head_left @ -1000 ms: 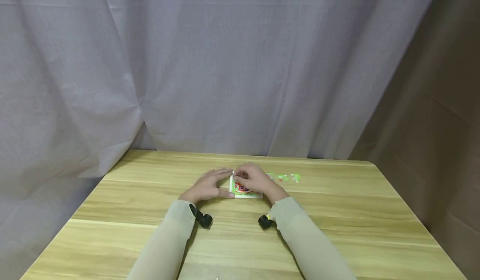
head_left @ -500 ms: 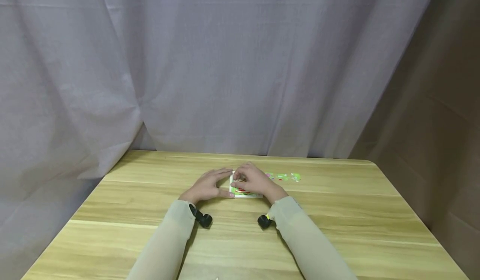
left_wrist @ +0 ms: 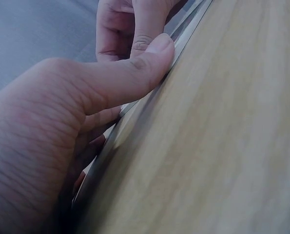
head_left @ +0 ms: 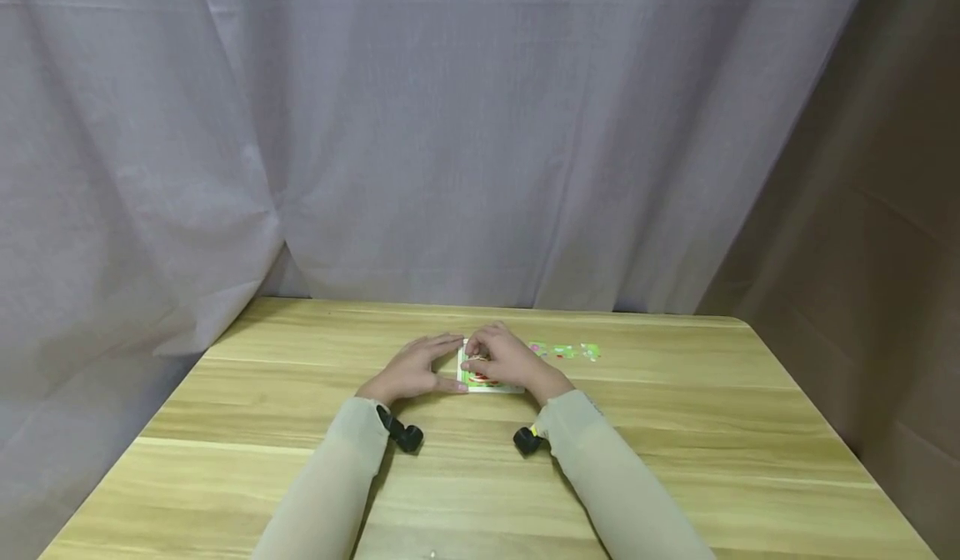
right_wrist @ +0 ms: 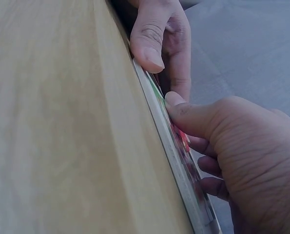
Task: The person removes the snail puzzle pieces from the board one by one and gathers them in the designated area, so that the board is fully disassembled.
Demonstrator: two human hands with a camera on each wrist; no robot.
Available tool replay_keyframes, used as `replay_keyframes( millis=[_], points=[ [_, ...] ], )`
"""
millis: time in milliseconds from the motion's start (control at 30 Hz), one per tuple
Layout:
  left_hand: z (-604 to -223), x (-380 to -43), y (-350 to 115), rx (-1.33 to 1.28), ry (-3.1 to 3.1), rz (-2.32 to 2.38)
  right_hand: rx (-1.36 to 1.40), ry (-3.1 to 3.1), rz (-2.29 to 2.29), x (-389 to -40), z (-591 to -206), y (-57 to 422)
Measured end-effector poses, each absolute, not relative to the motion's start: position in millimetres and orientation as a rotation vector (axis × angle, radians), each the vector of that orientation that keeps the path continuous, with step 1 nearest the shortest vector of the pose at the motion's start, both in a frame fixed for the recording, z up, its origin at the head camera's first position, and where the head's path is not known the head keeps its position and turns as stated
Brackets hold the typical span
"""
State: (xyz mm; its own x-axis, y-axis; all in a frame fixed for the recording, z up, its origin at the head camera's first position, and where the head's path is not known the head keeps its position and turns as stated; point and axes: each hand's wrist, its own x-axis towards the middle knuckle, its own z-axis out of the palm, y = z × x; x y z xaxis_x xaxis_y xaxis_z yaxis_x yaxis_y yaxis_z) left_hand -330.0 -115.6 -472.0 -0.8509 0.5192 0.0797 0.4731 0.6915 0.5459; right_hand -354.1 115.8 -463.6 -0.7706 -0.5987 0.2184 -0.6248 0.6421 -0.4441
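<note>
A small jigsaw puzzle board (head_left: pixel 494 390) with a white rim and a green and red picture lies on the table. My left hand (head_left: pixel 412 368) rests along its left side, fingers extended at the far corner and thumb on the near corner. Over the board, my right hand (head_left: pixel 513 360) has curled fingers and its thumb low against the picture. Beneath that hand a red puzzle piece (right_wrist: pixel 184 140) shows between thumb and fingers, mostly hidden by them. The right hand also covers the right part of the board.
Several loose green puzzle pieces (head_left: pixel 590 351) lie on the table just right of the board. The wooden table (head_left: pixel 450 477) ends at a grey curtain (head_left: pixel 450 143) behind. Black wrist cameras (head_left: pixel 527 441) sit on both wrists.
The right thumb and fingers have shifted slightly left over the board, and the thumb now covers more of the picture. The left hand stays at the board's left side.
</note>
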Motion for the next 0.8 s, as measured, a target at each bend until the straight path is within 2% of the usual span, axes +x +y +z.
replay_keyframes(
  millis=[800],
  points=[
    [-475.2,-327.3,-116.0,0.824,2.805,0.871,1.098,-2.747,1.021,-349.6,-467.8,117.5]
  ],
)
